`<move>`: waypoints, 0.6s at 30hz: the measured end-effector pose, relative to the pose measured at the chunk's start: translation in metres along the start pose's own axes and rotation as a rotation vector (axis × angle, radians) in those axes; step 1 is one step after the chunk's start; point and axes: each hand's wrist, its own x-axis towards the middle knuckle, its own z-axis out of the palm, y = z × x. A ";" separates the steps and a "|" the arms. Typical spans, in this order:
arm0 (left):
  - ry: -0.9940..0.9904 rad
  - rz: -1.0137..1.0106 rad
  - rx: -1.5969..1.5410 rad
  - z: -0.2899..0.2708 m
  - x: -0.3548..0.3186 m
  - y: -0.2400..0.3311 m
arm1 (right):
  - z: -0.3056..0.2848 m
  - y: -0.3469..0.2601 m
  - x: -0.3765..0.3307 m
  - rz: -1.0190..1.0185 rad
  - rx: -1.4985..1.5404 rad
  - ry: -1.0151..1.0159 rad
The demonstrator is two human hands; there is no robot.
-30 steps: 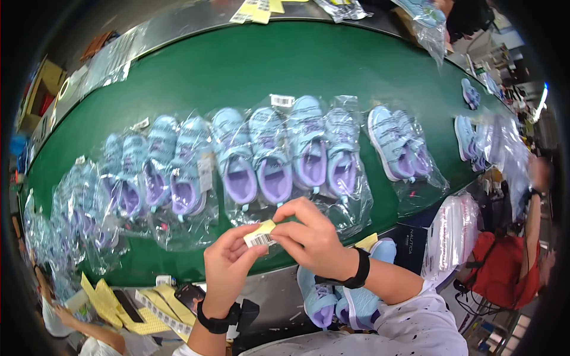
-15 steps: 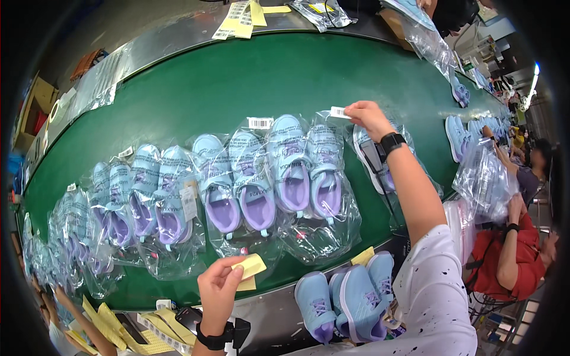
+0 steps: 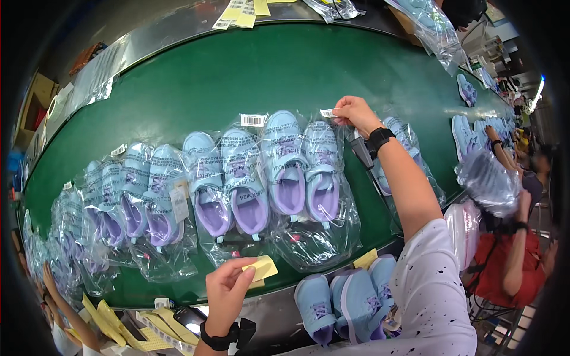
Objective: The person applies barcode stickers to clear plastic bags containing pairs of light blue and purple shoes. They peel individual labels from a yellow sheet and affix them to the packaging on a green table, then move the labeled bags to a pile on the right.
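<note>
My right hand (image 3: 357, 114) pinches a small white barcode sticker (image 3: 327, 113) at the upper right of a clear plastic bag (image 3: 314, 243). A pair of light blue shoes with lilac insides (image 3: 290, 193) lies in that bag, heels toward me. Lower down, my left hand (image 3: 227, 291) grips a piece of yellow backing paper (image 3: 265, 268) between thumb and fingers, in front of the bagged pairs. The neighbouring bag to the left carries a white barcode sticker (image 3: 253, 120) near its top edge and holds another pair (image 3: 212, 210).
More bagged pairs (image 3: 160, 222) line the green belt (image 3: 237, 71) leftward. Right of my wrist lies another bagged pair (image 3: 409, 142). Loose shoes (image 3: 353, 302) stand on the metal edge nearest me, beside yellow strips (image 3: 160, 329) and a phone (image 3: 191, 317). A co-worker in red (image 3: 504, 267) handles plastic bags.
My right hand and its sticker have shifted left, closer to the bag's top edge. My left hand has moved slightly right with the yellow paper. The bagged pairs appear a little further left.
</note>
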 end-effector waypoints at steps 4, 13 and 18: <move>-0.061 -0.038 0.070 -0.021 -0.028 -0.002 | 0.024 -0.003 -0.017 -0.160 -0.084 0.090; -0.037 -0.814 0.268 -0.170 -0.277 -0.126 | 0.047 -0.027 -0.158 -0.246 -0.077 0.005; 0.573 -0.896 0.447 -0.226 -0.411 -0.311 | 0.104 -0.011 -0.214 -0.137 -0.028 -0.159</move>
